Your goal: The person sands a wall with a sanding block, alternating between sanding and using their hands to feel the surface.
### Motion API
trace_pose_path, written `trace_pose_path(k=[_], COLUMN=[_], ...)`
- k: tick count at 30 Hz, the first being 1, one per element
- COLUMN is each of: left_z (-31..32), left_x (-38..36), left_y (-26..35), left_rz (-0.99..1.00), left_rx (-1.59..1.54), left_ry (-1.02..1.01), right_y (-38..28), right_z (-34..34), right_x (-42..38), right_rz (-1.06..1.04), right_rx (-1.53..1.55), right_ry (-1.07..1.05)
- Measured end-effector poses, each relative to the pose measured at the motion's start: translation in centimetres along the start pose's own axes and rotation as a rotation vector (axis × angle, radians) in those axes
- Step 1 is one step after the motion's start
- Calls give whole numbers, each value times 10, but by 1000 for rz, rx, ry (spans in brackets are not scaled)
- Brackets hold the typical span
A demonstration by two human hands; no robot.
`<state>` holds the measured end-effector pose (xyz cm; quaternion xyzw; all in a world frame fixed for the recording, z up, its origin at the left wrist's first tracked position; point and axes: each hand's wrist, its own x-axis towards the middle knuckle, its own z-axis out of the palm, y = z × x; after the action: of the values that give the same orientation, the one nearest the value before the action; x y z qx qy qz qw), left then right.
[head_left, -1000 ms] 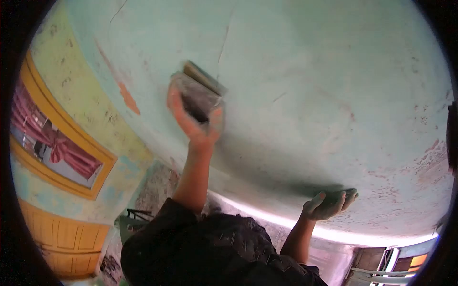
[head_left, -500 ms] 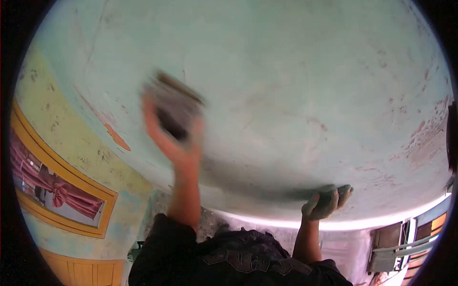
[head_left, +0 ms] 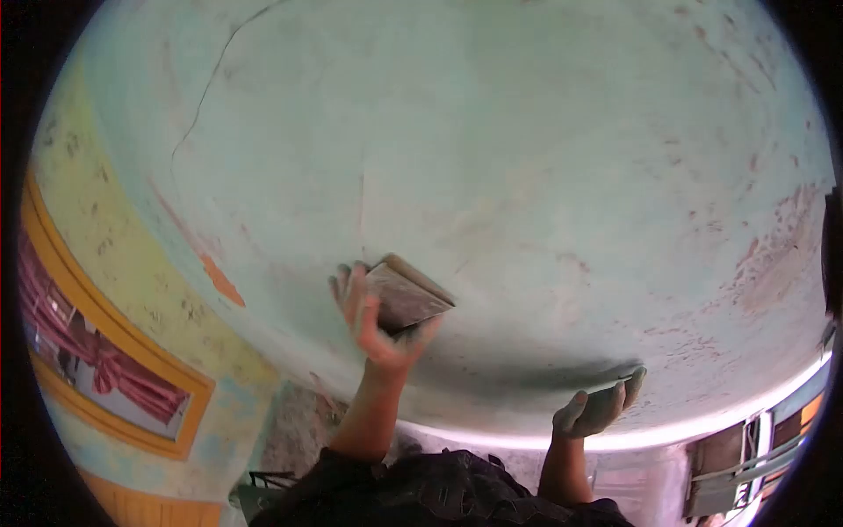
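Observation:
A flat, dusty grey-brown sanding block (head_left: 406,297) with a tan edge lies against the pale green wall (head_left: 527,158). My left hand (head_left: 384,327) grips it from below, thumb and fingers at its sides, the outer fingers partly spread. Further right and lower, my right hand (head_left: 600,411) is raised palm up beside the wall, its fingers curled and grey with dust. A dark shape with a thin pale upper edge shows between its thumb and fingers; I cannot make out what it is.
A crack (head_left: 207,92) runs down the wall at upper left, and an orange bare patch (head_left: 222,281) is below it. A yellow-framed window (head_left: 198,413) with a pink curtain (head_left: 105,369) is at left. Rough, flaked paint (head_left: 773,255) covers the right side.
My left hand has moved down and to the right with the block. My right hand appears slightly lower in view, its fingers still curled. The view has shifted a little.

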<state>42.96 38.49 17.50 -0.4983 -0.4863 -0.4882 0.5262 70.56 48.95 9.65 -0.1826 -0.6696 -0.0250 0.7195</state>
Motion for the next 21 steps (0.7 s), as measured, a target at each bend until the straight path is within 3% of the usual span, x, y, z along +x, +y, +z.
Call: trace_pose_path(k=[2,3,5,6,8,11,15,17,19,21], left_z=[-3,-5,-2,1,-2,-1,-3,2,1,-1], left_x=[14,25,44,34,-13,-35,12,-5,-34,-32], left_y=[-9,-6,-7,-2,12,9,-5,-1,20,19], left_rz=[-107,-254,-298,-289,-148,-38,-454,-310,-102,-68], left_rx=[-42,-65,-75,-93,46,38,-111,88,128,169], left_ry=[51,85,133,138,-72,-37,190,129,-61,-99], right_y=[-1,0,0,0,0,-3,0,2,4,4], right_z=[-4,-7,-5,-4,-4,-3,-7,-5,-2,-2], right_x=[6,11,25,30,39,47,44,39,41,38], right_rz=[-53,-112,-142,-142,-139,-108,-90,-43,-75,-94], right_rx=[-67,-115,-133,-131,-134,-187,-273,-248,-225,-186], right_ry=[-4,-32,-13,-15,-8,-76,-113,-63,-45,-59])
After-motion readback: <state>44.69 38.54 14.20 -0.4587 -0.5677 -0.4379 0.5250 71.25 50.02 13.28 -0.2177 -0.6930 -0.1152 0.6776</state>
